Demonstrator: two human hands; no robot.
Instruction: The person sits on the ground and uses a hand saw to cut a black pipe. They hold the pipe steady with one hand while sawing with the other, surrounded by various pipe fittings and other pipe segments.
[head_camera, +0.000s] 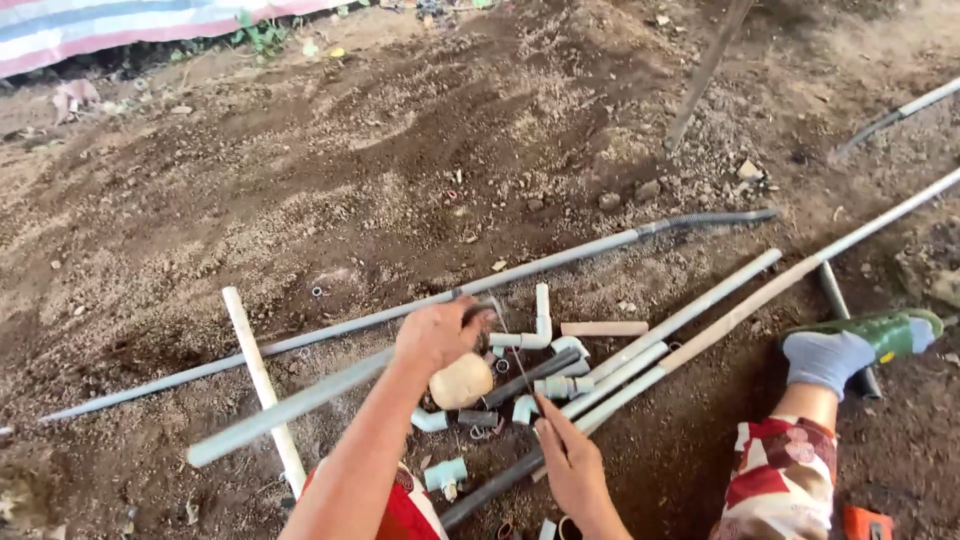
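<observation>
Bare brown dirt ground (330, 170) carries everything. Long grey pipes (560, 262), white pipe lengths (262, 385) and small elbow fittings (540, 325) lie scattered on it.

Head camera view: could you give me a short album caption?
Left hand grips a grey pipe over scattered pipe fittings on bare soil; right hand reaches in.

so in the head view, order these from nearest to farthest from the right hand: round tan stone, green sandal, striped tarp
From the right hand:
1. Round tan stone, just up-left, under the left hand.
2. Green sandal, far to the right on a grey-socked foot.
3. Striped tarp, top-left corner, across the dirt.
</observation>
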